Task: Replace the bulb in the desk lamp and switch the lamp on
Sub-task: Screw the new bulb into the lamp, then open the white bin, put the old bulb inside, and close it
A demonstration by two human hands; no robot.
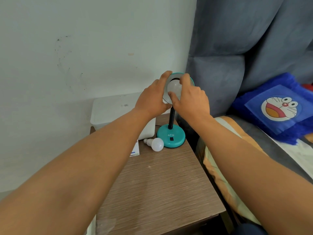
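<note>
A teal desk lamp stands at the back of the wooden bedside table (160, 184), on a round base (171, 137) with a black switch (172, 138) and a black flexible neck (171, 119). Its shade (192, 80) faces me. My left hand (152, 97) grips the shade's left rim. My right hand (188, 97) has thumb and fingers around a white bulb (174, 87) seated in the shade's socket. The lamp is unlit. A second white bulb (155, 144) lies on its side on the table, just left of the base.
A white box-shaped appliance (108, 112) stands against the wall behind my left arm. A small bulb carton (135, 150) lies beside it. A bed with a grey padded headboard (237, 56) and a blue cartoon cushion (277, 109) borders the table's right side.
</note>
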